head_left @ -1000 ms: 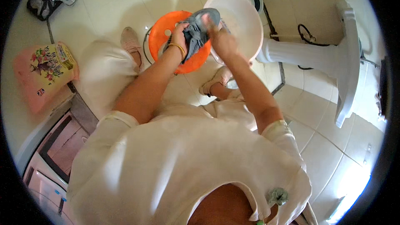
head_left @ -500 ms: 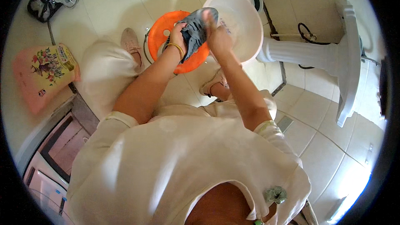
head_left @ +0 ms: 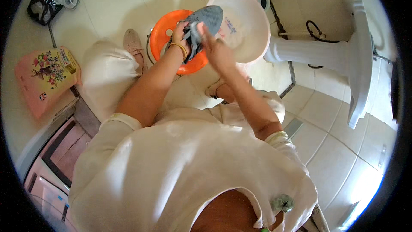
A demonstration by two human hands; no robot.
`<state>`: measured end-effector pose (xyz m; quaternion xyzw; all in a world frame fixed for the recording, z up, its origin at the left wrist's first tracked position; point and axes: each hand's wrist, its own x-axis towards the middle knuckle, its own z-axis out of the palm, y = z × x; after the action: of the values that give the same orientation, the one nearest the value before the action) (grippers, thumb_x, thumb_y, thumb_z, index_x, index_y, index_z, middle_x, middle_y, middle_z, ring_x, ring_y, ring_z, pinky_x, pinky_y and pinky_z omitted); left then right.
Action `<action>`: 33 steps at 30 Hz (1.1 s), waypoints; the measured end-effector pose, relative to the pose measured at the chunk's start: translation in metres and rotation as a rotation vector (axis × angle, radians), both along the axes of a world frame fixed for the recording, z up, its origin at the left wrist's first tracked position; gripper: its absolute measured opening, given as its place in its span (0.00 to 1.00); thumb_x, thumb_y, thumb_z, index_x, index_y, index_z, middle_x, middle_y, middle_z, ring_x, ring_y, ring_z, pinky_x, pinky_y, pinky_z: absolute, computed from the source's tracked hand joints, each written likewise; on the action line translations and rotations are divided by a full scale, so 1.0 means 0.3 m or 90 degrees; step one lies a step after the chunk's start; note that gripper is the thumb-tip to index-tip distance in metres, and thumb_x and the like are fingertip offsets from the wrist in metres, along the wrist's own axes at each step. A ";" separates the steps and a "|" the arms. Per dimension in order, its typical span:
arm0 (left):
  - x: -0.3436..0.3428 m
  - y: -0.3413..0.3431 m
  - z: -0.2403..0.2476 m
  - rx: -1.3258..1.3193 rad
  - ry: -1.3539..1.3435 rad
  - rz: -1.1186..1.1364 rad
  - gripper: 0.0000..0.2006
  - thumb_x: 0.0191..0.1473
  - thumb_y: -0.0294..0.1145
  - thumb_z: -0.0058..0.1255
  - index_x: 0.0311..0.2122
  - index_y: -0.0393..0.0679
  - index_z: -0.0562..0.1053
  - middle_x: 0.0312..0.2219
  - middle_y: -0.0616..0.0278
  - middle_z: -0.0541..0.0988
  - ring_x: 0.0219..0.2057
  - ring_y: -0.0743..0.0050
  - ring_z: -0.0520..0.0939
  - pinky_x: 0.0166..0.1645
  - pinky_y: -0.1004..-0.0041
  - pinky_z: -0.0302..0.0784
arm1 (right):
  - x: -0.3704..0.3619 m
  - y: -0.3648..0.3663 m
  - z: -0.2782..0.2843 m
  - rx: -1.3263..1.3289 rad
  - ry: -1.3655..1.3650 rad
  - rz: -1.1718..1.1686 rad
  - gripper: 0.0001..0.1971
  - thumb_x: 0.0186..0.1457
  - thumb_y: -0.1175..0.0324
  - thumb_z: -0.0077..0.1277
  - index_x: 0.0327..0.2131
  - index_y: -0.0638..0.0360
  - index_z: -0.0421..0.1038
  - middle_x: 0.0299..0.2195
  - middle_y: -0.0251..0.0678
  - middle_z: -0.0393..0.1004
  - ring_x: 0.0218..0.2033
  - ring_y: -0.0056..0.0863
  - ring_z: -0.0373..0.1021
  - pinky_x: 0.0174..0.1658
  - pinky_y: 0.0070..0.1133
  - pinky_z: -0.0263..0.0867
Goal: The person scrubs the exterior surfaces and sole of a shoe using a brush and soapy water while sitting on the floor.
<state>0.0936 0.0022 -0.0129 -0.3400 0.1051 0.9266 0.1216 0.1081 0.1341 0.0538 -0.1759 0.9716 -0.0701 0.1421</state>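
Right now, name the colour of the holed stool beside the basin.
The stool is orange, shown best in the head view.

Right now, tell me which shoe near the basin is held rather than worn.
The grey shoe, gripped in the left hand; the pink left shoe and pink right shoe are on the person's feet.

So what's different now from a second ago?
The right hand has moved left and back toward the body, away from the toe of the grey shoe, so more of its ribbed toe end shows. Nothing was clearly picked up or let go. The left hand still grips the shoe over the orange round stool; the white basin stays beside it.
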 end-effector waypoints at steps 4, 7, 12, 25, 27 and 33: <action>-0.034 0.040 -0.032 0.033 0.026 -0.055 0.17 0.44 0.44 0.40 0.38 0.46 0.69 0.38 0.55 0.74 0.37 0.51 0.74 0.40 0.45 0.66 | -0.208 0.112 -0.139 -0.028 0.172 -0.154 0.24 0.55 0.56 0.37 0.56 0.36 0.50 0.28 0.53 0.70 0.26 0.46 0.69 0.29 0.35 0.65; -0.027 0.008 -0.086 0.026 0.029 -0.010 0.17 0.43 0.44 0.41 0.38 0.47 0.69 0.37 0.55 0.74 0.37 0.52 0.75 0.38 0.45 0.67 | -0.034 -0.008 -0.042 0.008 0.106 0.008 0.25 0.54 0.57 0.39 0.56 0.36 0.50 0.28 0.52 0.70 0.26 0.45 0.69 0.28 0.35 0.65; -0.009 0.021 -0.052 0.006 0.033 -0.009 0.18 0.45 0.43 0.39 0.39 0.46 0.69 0.38 0.56 0.74 0.36 0.54 0.75 0.41 0.53 0.69 | -0.050 0.048 -0.047 0.058 0.106 0.011 0.24 0.54 0.56 0.38 0.55 0.36 0.51 0.26 0.51 0.71 0.24 0.44 0.69 0.26 0.34 0.65; -0.008 0.043 -0.033 -0.058 0.048 -0.129 0.15 0.50 0.45 0.42 0.39 0.48 0.69 0.34 0.58 0.76 0.34 0.61 0.77 0.28 0.56 0.72 | -0.122 -0.011 -0.008 0.031 0.104 -0.088 0.24 0.55 0.58 0.37 0.56 0.37 0.50 0.23 0.52 0.70 0.23 0.46 0.69 0.26 0.36 0.66; -0.015 0.054 -0.023 -0.003 0.033 -0.108 0.15 0.52 0.38 0.42 0.41 0.40 0.68 0.37 0.54 0.74 0.38 0.59 0.76 0.46 0.65 0.71 | -0.138 0.013 -0.010 0.023 0.071 -0.106 0.24 0.55 0.57 0.36 0.56 0.36 0.49 0.25 0.51 0.70 0.26 0.46 0.70 0.27 0.36 0.66; 0.016 0.017 -0.068 -0.083 0.116 -0.070 0.15 0.49 0.34 0.44 0.41 0.38 0.67 0.37 0.54 0.74 0.36 0.61 0.76 0.43 0.64 0.72 | 0.062 -0.036 -0.001 -0.053 0.033 0.026 0.23 0.54 0.59 0.37 0.55 0.41 0.51 0.26 0.52 0.71 0.23 0.45 0.69 0.27 0.34 0.66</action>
<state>0.0985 0.0072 -0.0333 -0.2554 0.1941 0.9368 0.1395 0.1266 0.1234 0.0534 -0.2035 0.9674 -0.1026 0.1106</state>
